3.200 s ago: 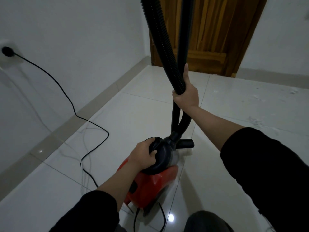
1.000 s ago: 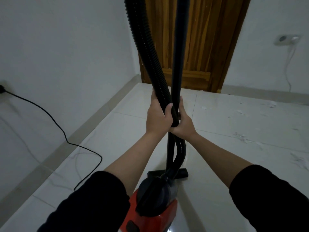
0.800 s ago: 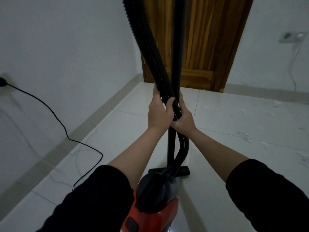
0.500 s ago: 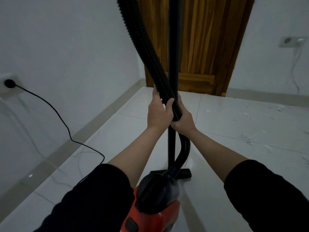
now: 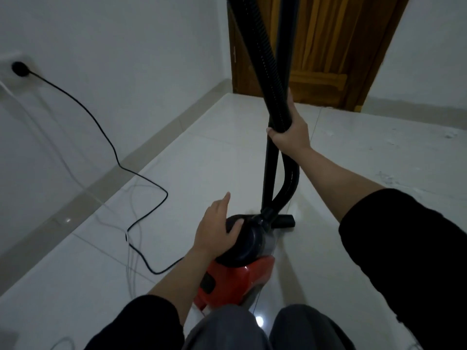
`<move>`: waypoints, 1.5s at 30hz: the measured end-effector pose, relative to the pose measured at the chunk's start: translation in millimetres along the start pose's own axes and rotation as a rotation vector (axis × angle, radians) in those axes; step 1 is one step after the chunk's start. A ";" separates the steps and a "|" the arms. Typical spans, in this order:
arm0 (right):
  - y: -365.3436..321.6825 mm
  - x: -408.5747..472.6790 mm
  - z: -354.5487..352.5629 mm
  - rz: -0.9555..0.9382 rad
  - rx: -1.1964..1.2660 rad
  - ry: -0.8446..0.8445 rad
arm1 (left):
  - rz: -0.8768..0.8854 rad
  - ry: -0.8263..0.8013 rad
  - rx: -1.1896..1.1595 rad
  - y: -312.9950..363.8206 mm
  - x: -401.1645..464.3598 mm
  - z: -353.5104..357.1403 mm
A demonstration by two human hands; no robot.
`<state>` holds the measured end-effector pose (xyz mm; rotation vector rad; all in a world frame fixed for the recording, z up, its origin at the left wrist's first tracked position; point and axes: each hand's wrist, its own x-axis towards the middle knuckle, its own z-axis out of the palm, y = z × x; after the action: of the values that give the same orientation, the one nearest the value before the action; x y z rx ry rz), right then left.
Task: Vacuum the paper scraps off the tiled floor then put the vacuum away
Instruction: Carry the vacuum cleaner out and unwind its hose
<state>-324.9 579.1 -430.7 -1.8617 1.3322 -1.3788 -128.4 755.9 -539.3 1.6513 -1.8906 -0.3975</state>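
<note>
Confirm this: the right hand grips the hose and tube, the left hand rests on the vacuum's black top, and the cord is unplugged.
Wrong on the cord: the head view shows its plug in the wall socket. The right hand does grip hose and tube; the left hand rests on the vacuum.

- I can read no text, label, brand or number anywhere: not on my red vacuum (image 5: pixel 235 281), nor on the door (image 5: pixel 328 46).

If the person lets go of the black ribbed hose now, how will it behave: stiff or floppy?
Probably floppy: the ribbed hose bends in a soft curve near the red vacuum body. It would likely sag, since the right hand grips it together with the straight tube. The tube looks rigid and may tip.
</note>
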 end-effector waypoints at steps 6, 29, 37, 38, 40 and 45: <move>3.4 -0.2 -3.0 0.013 0.007 0.017 | -0.115 -0.148 0.089 -48.9 -76.6 31.5; 1.8 -6.1 -10.3 0.018 0.005 0.045 | -0.751 0.014 -0.066 -55.3 -122.6 82.3; 4.8 -4.3 -8.8 -0.006 -0.008 0.059 | -0.611 0.062 -0.102 -52.7 -140.2 87.1; 4.9 -4.2 -8.2 -0.009 -0.004 0.061 | -0.602 0.074 -0.117 -53.3 -142.2 87.5; 6.1 -3.9 -7.3 -0.007 0.000 0.066 | -0.589 0.093 -0.129 -54.8 -143.8 89.1; 9.4 -2.2 -6.7 -0.006 0.003 0.075 | -0.573 0.124 -0.112 -60.5 -147.4 93.6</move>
<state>-335.0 578.3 -436.6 -1.8297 1.3613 -1.4663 -129.0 873.3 -681.9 2.0697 -1.2575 -0.5989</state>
